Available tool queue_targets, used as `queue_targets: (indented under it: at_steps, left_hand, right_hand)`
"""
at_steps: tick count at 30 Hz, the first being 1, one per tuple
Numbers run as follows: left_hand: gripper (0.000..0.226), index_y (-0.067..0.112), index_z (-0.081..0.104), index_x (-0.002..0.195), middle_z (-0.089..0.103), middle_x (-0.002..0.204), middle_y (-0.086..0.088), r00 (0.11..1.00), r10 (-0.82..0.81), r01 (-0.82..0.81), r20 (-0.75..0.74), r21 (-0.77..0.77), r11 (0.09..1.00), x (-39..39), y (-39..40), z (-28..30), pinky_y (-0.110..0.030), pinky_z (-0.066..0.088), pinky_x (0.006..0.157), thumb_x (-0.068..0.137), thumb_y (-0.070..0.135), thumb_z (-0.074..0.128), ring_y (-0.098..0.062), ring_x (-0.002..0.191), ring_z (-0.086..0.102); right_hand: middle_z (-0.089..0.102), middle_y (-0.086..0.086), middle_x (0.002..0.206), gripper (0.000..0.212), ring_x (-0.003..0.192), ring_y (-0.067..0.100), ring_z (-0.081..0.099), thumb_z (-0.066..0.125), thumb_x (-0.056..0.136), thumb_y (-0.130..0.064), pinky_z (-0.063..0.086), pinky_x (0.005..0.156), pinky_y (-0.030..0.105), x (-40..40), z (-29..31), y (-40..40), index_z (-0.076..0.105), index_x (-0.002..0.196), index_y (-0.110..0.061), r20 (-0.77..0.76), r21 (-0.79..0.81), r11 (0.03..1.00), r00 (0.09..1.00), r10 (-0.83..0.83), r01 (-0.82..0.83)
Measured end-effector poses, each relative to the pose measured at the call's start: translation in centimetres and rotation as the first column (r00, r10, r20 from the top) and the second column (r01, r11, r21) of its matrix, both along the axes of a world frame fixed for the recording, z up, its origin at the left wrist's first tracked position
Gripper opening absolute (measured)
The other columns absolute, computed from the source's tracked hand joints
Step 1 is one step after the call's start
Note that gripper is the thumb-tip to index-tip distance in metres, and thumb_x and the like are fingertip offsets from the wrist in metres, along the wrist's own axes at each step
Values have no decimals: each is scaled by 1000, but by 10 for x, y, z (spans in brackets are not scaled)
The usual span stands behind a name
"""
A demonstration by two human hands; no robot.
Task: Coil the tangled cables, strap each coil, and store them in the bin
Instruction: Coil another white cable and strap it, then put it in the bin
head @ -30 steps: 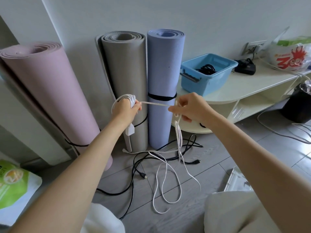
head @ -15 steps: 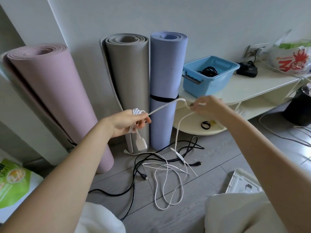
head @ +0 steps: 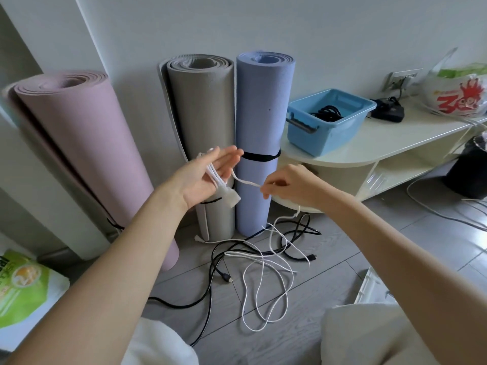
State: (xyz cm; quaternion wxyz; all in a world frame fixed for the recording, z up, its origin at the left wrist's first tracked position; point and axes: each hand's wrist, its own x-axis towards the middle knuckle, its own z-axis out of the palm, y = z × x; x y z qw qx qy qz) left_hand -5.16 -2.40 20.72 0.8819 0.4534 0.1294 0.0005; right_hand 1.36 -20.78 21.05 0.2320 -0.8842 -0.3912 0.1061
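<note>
While the left hand (head: 208, 177) is held up with its palm turned toward the camera and its fingers straight, a few turns of the white cable (head: 263, 275) lie looped across that palm, and its white plug (head: 232, 197) dangles just below the heel of the hand. The right hand (head: 287, 185) is close beside it, pinching the free run of the same cable between thumb and fingertips; the short stretch between the two hands sags slightly. The rest of the white cable trails down to the floor (head: 342, 272), where it lies in loose loops crossing a black cable (head: 210, 275). The blue bin (head: 329, 119) stands on the low table (head: 382, 143) to the right, with a dark coil already inside.

The white cable looks thin, light and limp, so it should bend into loops without resistance but will likely slip off straight fingers unless a thumb pins the turns. The best hold is probably a light pinch just ahead of the coil, letting the slack slide through. The floor loops may snag on the black cable.
</note>
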Motion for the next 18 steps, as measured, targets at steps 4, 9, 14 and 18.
queue_targets:
  at_steps: [4, 9, 14, 18]
  left_hand:
    - [47, 5, 33, 142, 42, 145, -8, 998, 66, -65, 18, -28, 997, 4, -11, 3, -34, 48, 90, 101, 29, 33, -31, 115, 57]
    - [58, 18, 21, 148, 33, 149, 9, 979, -128, 183, -156, 413, 892, 0, -23, -6, -35, 39, 106, 98, 42, 36, -26, 115, 59]
    - [60, 27, 51, 126, 61, 125, 7, 858, -469, 500, -210, 555, 665, -15, -32, 0, -19, 51, 81, 82, 59, 27, -18, 97, 68]
    - [72, 21, 54, 119, 72, 99, 2, 826, -551, 536, -119, 468, 703, -21, -45, 10, -11, 39, 48, 75, 63, 15, -2, 51, 60]
  right_hand:
    - [45, -5, 53, 18, 65, 20, 43, 58, 87, -27, 42, 65, 32, -14, 2, 11, 72, 77, -22, 61, -125, 989, 995, 81, -73]
    - [47, -10, 56, 11, 60, 14, 42, 63, 85, -18, 33, 55, 15, -21, 17, 8, 72, 79, -21, 70, -133, 976, 980, 184, -174]
    - [53, 10, 61, 6, 56, 7, 37, 73, 79, -21, 33, 56, 22, -16, 31, 3, 76, 83, -18, -121, 80, 973, 967, 225, -217]
    - [46, -10, 45, 17, 43, 2, 36, 76, 75, -23, 28, 47, 12, -8, 39, -1, 67, 63, -16, -140, 304, 952, 987, 75, -29]
